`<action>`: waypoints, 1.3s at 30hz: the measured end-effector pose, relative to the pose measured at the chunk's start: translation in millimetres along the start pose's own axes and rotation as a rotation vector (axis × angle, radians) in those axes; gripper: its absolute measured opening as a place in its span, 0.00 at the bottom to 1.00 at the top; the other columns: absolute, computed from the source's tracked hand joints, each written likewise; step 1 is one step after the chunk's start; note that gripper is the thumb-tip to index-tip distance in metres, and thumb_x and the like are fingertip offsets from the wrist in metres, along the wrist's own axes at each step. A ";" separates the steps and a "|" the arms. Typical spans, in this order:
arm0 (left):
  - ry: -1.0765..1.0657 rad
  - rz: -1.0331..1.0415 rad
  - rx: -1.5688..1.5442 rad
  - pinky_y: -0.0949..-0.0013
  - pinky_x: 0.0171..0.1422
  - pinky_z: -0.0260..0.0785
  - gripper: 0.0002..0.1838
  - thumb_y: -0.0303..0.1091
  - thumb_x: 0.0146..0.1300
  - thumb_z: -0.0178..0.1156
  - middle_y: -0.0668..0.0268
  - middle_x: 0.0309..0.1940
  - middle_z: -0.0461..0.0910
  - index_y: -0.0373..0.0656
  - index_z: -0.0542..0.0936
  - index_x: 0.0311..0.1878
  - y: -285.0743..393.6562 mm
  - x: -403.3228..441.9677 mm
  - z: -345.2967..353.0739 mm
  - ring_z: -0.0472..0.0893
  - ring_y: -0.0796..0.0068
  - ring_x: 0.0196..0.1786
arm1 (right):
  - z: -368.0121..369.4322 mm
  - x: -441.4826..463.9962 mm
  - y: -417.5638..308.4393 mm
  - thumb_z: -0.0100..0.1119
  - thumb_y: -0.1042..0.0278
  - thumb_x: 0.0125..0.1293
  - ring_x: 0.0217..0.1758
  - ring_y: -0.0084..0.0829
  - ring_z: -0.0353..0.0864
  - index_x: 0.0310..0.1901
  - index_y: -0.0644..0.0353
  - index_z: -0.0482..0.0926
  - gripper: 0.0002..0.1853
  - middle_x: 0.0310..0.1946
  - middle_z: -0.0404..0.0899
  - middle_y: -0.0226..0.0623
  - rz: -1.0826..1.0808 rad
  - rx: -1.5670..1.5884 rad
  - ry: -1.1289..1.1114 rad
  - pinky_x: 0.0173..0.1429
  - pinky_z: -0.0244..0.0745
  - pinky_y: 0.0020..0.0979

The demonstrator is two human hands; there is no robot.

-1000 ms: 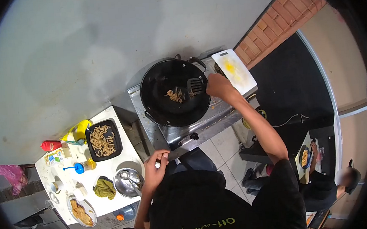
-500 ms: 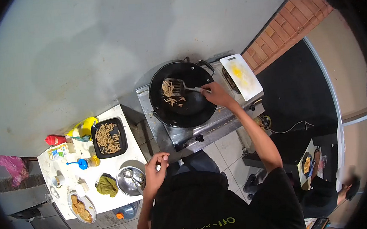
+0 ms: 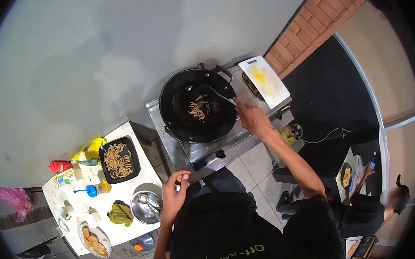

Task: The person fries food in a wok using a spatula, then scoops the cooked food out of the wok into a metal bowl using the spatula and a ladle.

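My right hand (image 3: pixel 256 121) is closed round the handle of a slotted spatula (image 3: pixel 222 96). The spatula's dark blade end reaches into a black two-handled wok (image 3: pixel 178 124) and is hard to make out against it. Thin pale-brown strips of food (image 3: pixel 198 111) lie in the wok below the blade, close to it. My left hand (image 3: pixel 175 199) hovers in front of my body, near the table's right edge, fingers curled in; whether something small is inside them is hidden.
The wok stands on a metal stove (image 3: pixel 204 151) beside a yellow-stained white cutting board (image 3: pixel 265 82). On the white table (image 3: pixel 120 188) are a black tray of strips (image 3: pixel 131 156), a metal bowl (image 3: pixel 139 213), a green cloth (image 3: pixel 120 213) and a plate of food (image 3: pixel 95 239). Another person (image 3: pixel 367 212) is at right.
The spatula has tilted, its blade no longer lying flat under strips. The strips have gathered lower in the wok. My right hand has shifted slightly; my left hand stays curled. The view has shifted slightly.
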State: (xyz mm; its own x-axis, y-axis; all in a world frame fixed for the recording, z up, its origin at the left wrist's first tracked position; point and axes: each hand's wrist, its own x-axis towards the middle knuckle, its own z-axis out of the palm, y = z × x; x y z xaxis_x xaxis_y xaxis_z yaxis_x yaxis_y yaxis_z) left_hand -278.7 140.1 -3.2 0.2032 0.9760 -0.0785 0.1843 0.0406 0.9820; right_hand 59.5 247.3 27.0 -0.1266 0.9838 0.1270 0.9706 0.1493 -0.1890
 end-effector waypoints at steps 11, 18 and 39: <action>0.024 -0.011 0.000 0.74 0.37 0.69 0.08 0.31 0.71 0.57 0.67 0.23 0.77 0.37 0.81 0.44 2.3 -4.6 -0.2 0.77 0.81 0.29 | -28.5 26.7 -14.0 0.52 0.67 0.67 0.42 0.59 0.82 0.55 0.63 0.78 0.17 0.36 0.81 0.63 0.272 0.089 -0.128 0.46 0.77 0.53; -0.015 -0.004 0.007 0.73 0.37 0.71 0.07 0.30 0.70 0.58 0.64 0.24 0.79 0.37 0.82 0.44 1.6 -6.6 3.9 0.80 0.77 0.30 | -26.9 108.9 -10.4 0.58 0.67 0.56 0.44 0.57 0.83 0.37 0.71 0.82 0.14 0.38 0.81 0.63 0.252 -0.101 -0.338 0.50 0.78 0.49; 0.040 -0.049 -0.021 0.72 0.37 0.71 0.07 0.30 0.70 0.58 0.64 0.25 0.79 0.37 0.81 0.44 -0.5 -18.7 -8.7 0.80 0.77 0.30 | -48.9 60.1 -44.1 0.55 0.70 0.61 0.42 0.60 0.82 0.35 0.71 0.82 0.11 0.32 0.80 0.64 0.180 -0.081 -0.196 0.50 0.76 0.52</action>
State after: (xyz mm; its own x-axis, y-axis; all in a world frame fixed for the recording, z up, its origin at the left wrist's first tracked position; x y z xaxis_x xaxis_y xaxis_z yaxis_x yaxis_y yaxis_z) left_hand -290.9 123.7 -0.7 0.1559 0.9804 -0.1202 0.1732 0.0927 0.9805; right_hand 19.2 295.0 90.6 0.0199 0.9953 -0.0943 0.9932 -0.0304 -0.1121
